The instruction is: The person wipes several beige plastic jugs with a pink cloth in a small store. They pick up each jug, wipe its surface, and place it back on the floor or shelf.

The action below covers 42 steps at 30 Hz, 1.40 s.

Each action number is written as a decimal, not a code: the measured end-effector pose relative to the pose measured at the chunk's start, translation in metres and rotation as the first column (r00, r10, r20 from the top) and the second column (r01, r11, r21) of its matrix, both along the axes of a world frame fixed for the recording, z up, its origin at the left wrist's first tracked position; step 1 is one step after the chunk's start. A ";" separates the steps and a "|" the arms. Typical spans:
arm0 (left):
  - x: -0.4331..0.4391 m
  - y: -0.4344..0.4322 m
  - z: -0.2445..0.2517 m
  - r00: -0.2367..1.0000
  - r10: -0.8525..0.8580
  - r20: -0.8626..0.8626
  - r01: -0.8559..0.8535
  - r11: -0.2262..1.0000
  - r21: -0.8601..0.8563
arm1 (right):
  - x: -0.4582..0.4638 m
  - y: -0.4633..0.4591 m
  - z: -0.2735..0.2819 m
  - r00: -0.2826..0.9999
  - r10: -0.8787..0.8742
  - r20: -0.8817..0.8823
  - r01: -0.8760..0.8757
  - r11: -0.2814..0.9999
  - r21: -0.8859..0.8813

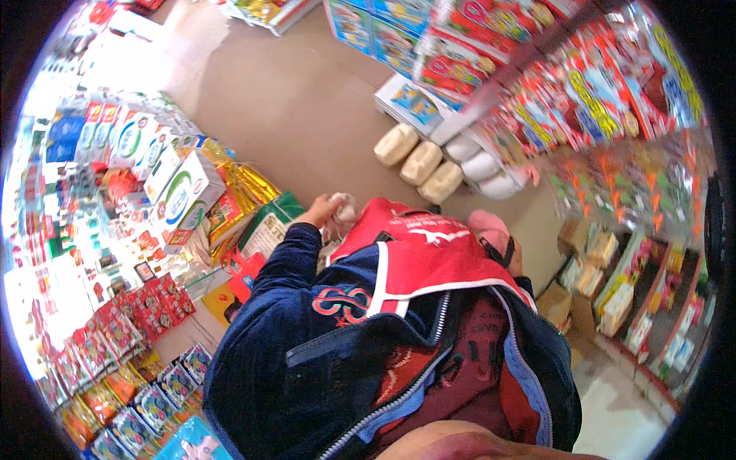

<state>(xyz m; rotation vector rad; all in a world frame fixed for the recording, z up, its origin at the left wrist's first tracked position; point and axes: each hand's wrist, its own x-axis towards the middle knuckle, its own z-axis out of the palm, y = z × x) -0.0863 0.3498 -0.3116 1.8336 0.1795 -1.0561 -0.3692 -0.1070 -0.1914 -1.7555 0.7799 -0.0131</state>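
My left hand (323, 210) is beside the red apron, its fingers closed around a small crumpled white item (345, 209), possibly cloth or thin plastic. Below that hand hangs something pale and blurred that I cannot make out. On the other side, my right hand (517, 260) shows only in part. A pink soft item (489, 227) with a dark strap lies against it and hides the fingers, so its grip is unclear. The red apron (425, 247) with white trim covers my front over a dark blue jacket (276, 345).
To the left stand white cartons (190, 192), gold packets (253, 184) and a green-and-white sack (270, 224). Cream wrapped bundles (422, 163) sit on the brown floor (287, 98) ahead. Hanging snack packs (598, 98) and tiered shelves (650, 310) flank the right.
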 end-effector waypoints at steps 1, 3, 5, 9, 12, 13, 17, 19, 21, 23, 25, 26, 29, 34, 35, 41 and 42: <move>-0.002 0.001 -0.004 0.999 0.029 -0.014 -0.028 0.999 0.046 | 0.007 -0.002 0.005 0.997 -0.049 -0.056 0.050 0.999 0.021; -0.004 0.002 -0.011 0.985 0.151 -0.083 -0.149 0.988 0.027 | 0.021 -0.009 0.014 0.992 -0.060 -0.112 0.062 0.998 0.010; -0.005 0.001 -0.015 0.986 0.165 0.020 -0.165 0.985 0.040 | 0.037 -0.017 0.022 0.994 0.016 -0.112 -0.017 1.000 -0.011; -0.012 -0.007 -0.013 0.951 0.296 -0.087 -0.305 0.946 -0.112 | 0.070 -0.025 0.031 1.000 0.000 -0.027 0.006 0.982 0.190; -0.021 -0.009 -0.009 0.953 0.302 -0.028 -0.302 0.953 0.004 | 0.094 -0.032 0.033 0.988 0.154 0.008 -0.154 0.987 0.042; -0.027 -0.009 -0.009 0.908 0.395 -0.138 -0.410 0.906 -0.107 | 0.102 -0.034 0.032 0.979 0.201 -0.011 -0.201 0.980 0.011; -0.044 0.000 -0.015 0.901 0.428 -0.074 -0.433 0.896 -0.095 | 0.123 -0.038 0.022 0.931 0.361 0.052 -0.353 0.928 -0.121; -0.054 0.007 -0.023 0.896 0.443 -0.028 -0.443 0.891 -0.101 | 0.129 -0.040 0.020 0.817 0.563 0.123 -0.518 0.811 -0.271; -0.062 0.011 -0.032 0.888 0.459 0.020 -0.456 0.886 -0.084 | 0.134 -0.044 0.020 0.884 0.463 0.064 -0.452 0.882 -0.132; -0.071 0.017 -0.041 0.920 0.375 0.109 -0.382 0.923 0.047 | 0.138 -0.052 0.021 0.922 0.386 0.008 -0.385 0.918 0.091; -0.090 0.013 -0.046 0.874 0.480 0.070 -0.482 0.876 0.014 | 0.143 -0.062 0.018 0.918 0.396 0.013 -0.395 0.913 0.106; -0.100 0.007 -0.048 0.851 0.515 0.105 -0.520 0.854 0.030 | 0.141 -0.072 0.018 0.893 0.447 -0.054 -0.445 0.894 0.039; -0.143 -0.015 -0.044 0.759 0.641 0.116 -0.644 0.765 -0.016 | 0.140 -0.096 0.004 0.764 0.633 -0.129 -0.637 0.708 -0.305; -0.223 -0.086 -0.033 0.540 0.834 -0.113 -0.841 0.532 -0.098 | 0.114 -0.143 -0.020 0.704 0.688 -0.177 -0.701 0.713 -0.012; -0.239 -0.105 -0.033 0.462 0.867 -0.186 -0.886 0.460 -0.055 | 0.111 -0.152 -0.025 0.669 0.721 -0.181 -0.735 0.678 -0.016; -0.324 -0.181 -0.034 0.311 0.908 -0.280 -0.948 0.276 -0.159 | 0.101 -0.186 -0.046 0.521 0.800 -0.299 -0.826 0.561 0.061; -0.333 -0.188 -0.035 0.299 0.911 -0.284 -0.953 0.272 -0.132 | 0.099 -0.187 -0.049 0.533 0.819 -0.213 -0.838 0.545 0.000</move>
